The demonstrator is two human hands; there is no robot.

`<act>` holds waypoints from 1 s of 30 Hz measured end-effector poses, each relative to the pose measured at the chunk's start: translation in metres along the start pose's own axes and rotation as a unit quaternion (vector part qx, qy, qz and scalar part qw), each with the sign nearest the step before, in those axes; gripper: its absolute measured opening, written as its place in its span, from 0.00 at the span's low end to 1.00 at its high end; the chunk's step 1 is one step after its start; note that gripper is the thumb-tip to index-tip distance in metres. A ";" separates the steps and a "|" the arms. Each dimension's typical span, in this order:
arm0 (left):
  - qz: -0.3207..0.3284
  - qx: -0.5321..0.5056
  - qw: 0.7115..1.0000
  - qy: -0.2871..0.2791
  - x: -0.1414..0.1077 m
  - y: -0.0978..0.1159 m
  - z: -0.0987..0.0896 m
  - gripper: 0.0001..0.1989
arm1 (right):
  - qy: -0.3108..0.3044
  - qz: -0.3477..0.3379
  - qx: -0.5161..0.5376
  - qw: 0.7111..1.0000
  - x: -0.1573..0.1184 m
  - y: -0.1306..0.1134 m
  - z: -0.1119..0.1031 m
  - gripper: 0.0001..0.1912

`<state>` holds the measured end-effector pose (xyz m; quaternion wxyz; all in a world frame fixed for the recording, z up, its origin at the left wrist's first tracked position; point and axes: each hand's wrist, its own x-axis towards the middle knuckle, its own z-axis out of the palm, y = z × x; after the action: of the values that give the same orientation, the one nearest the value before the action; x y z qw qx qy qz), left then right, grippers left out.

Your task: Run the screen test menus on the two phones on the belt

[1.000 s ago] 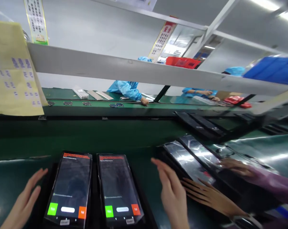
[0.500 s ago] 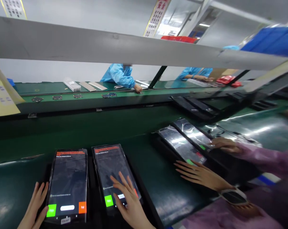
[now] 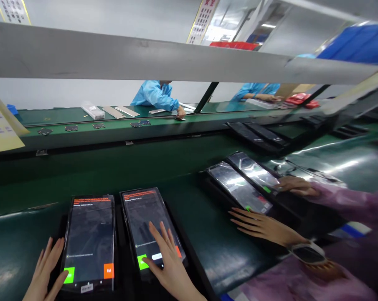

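Open right fingers (image 3: 157, 240) spread across one phone (image 3: 135, 213); open left hand (image 3: 44, 271) overlaps the neighbouring phone (image 3: 88, 234).

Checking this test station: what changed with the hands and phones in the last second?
The right hand moved left from the gap between the phones onto the screen of the phone on the right. The left hand came in against the lower corner of the phone on the left, thumb over its green button. Nothing was picked up. Both phones stayed in their black holders.
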<state>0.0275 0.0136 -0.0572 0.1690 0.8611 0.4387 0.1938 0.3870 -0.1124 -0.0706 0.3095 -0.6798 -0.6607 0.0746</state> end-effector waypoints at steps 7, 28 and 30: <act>-0.033 -0.021 0.999 0.029 0.070 0.012 -0.012 0.24 | 0.035 0.037 0.023 0.998 -0.004 0.002 -0.001 0.36; -0.154 -0.125 0.980 0.005 0.137 0.005 -0.014 0.39 | -0.024 -0.086 -0.025 0.996 0.092 0.005 -0.017 0.21; -0.136 -0.118 0.983 0.019 0.138 0.003 -0.014 0.37 | -0.023 -0.088 -0.026 0.996 0.097 0.004 -0.019 0.20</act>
<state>0.0970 0.1268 -0.0182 0.2860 0.7636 0.5289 0.2354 0.4115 -0.0268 -0.0275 0.2819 -0.6249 -0.7266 0.0449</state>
